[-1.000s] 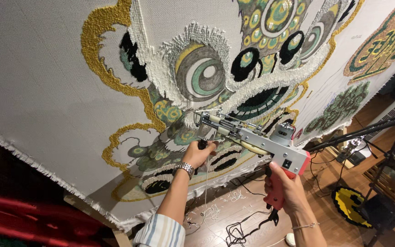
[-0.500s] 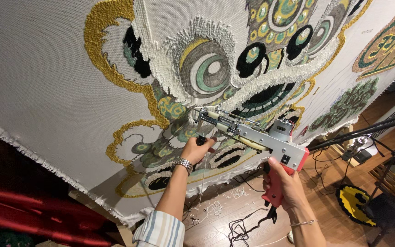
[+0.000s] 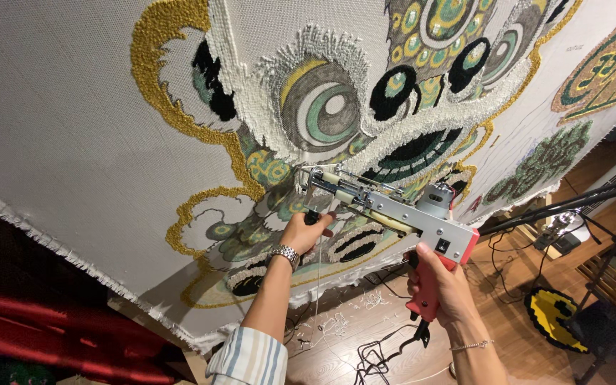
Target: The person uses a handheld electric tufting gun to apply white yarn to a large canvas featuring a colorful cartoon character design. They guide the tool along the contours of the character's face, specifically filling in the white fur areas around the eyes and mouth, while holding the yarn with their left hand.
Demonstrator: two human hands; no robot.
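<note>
The tufting gun's needle tip is hidden against the cloth, whose top and sides run off the frame. The left hand covers the front grip; the right hand hides the trigger.

Bright, even indoor light, warm tint. Cloth lit flat, no glare. Dark shadow under its lower-left edge; red drape there sits dim. Small glint on the metal tool. Focus sharp at centre, no motion blur. Wide lens tilts and bends lines near the edges; right corner murky.
</note>
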